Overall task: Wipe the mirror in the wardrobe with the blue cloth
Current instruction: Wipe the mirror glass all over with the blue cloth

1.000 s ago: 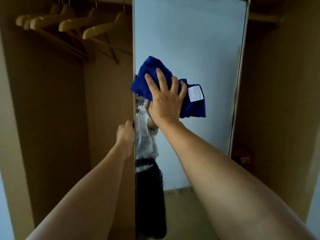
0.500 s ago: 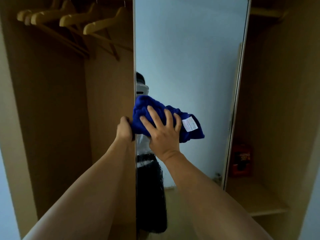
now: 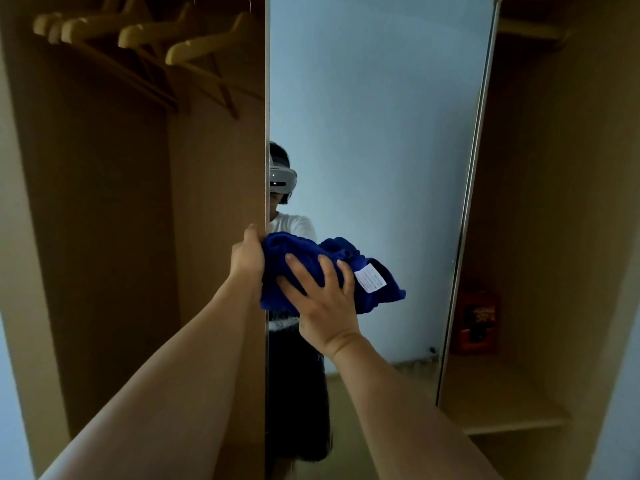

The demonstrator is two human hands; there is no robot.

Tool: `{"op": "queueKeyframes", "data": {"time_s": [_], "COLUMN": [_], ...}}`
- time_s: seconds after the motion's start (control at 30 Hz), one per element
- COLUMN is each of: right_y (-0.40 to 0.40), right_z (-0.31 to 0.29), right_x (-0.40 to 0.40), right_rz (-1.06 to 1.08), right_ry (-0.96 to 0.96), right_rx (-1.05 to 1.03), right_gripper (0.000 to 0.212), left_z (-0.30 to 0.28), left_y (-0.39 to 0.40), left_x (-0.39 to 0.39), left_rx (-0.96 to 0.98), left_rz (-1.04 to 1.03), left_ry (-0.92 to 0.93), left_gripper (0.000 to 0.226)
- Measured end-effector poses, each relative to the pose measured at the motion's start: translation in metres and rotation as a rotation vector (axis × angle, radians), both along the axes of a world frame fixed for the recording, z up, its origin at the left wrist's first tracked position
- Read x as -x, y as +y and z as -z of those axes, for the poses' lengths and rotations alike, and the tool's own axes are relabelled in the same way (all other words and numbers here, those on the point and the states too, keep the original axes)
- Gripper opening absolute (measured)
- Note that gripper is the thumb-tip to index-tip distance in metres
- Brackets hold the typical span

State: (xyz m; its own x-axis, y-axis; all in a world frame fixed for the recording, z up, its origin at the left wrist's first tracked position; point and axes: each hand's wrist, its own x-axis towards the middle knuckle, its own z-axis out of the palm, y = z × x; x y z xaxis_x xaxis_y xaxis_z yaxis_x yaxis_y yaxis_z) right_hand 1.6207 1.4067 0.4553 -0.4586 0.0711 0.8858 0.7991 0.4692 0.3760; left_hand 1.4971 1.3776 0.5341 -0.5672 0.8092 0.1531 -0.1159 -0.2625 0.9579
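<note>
A tall mirror [image 3: 381, 116] stands edge-on in the middle of the wooden wardrobe. My right hand [image 3: 322, 303] presses a bunched blue cloth [image 3: 298, 258] with a white label flat against the glass near its left edge, fingers spread. My left hand [image 3: 247, 258] grips the mirror panel's left edge at the same height, thumb behind the panel. The cloth touches my left hand. A person's reflection shows in the mirror's left strip.
Several wooden hangers [image 3: 145, 32] hang on a rail at the upper left. A red box [image 3: 479, 318] sits on a wooden shelf [image 3: 495, 400] at the lower right. Wardrobe walls close in on both sides.
My right hand has slid the cloth down the mirror from upper-middle height to level with my left hand. The left hand has kept its grip on the edge.
</note>
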Motion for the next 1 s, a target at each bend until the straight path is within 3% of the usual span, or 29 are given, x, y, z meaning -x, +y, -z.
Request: {"op": "queueKeyframes", "data": {"time_s": [0.27, 0.53, 0.67, 0.87, 1.0], "right_y": [0.012, 0.03, 0.026, 0.023, 0.022], "right_z": [-0.022, -0.088, -0.064, -0.002, -0.001], "right_x": [-0.023, -0.037, -0.034, -0.04, -0.041], "right_rz": [0.019, 0.059, 0.026, 0.005, 0.015], "right_ry": [-0.133, -0.002, 0.041, -0.114, -0.142], "right_rx": [-0.105, -0.129, -0.113, -0.066, -0.084], "right_gripper": [0.047, 0.057, 0.051, 0.05, 0.049], "left_z": [-0.001, 0.005, 0.016, 0.024, 0.03], "left_y": [-0.001, -0.001, -0.002, 0.0, -0.002], "left_x": [-0.004, -0.003, -0.006, -0.003, -0.001], "left_rx": [-0.003, 0.01, 0.027, 0.06, 0.087], "left_rz": [-0.024, -0.084, -0.111, -0.106, -0.098], "left_ry": [0.05, 0.167, 0.159, 0.139, 0.134], "left_gripper": [0.039, 0.046, 0.046, 0.041, 0.039]}}
